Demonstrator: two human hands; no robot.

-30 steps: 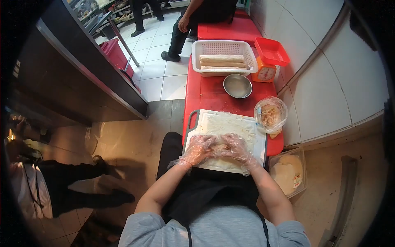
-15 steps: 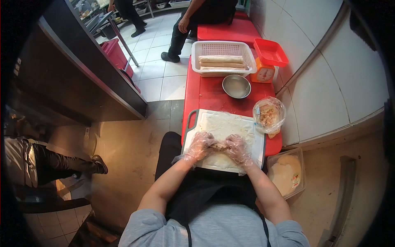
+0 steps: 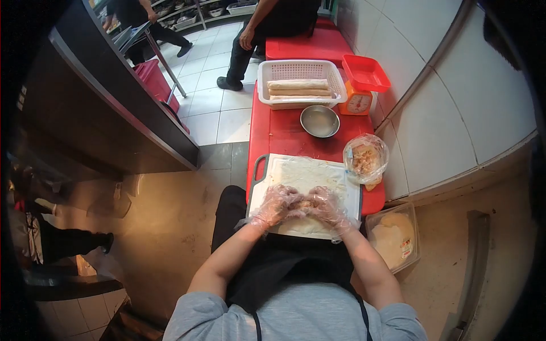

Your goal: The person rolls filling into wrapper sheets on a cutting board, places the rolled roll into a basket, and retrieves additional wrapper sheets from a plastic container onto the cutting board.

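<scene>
My left hand (image 3: 276,204), in a clear plastic glove, curls its fingers round one end of a lump of minced filling (image 3: 305,203). Gloved alike, my right hand (image 3: 326,207) closes on the other end. Beneath them a thin white wrapper sheet (image 3: 304,170) lies spread over a white cutting board (image 3: 354,200) with a grey handle. My fingers partly hide the filling. To the right of the board sits a clear plastic bag (image 3: 367,160) with more chopped filling inside.
On the red table (image 3: 274,129) stand a white basket (image 3: 264,73) of long pale rolls (image 3: 298,85), a metal bowl (image 3: 319,121) of liquid and an orange scale (image 3: 358,103). A clear tub (image 3: 392,241) stands low at right. A person (image 3: 244,42) sits beyond the basket.
Both hands stay on the filling, with more of it showing between them. The view has shifted slightly. In the background, the people at the far left have moved.
</scene>
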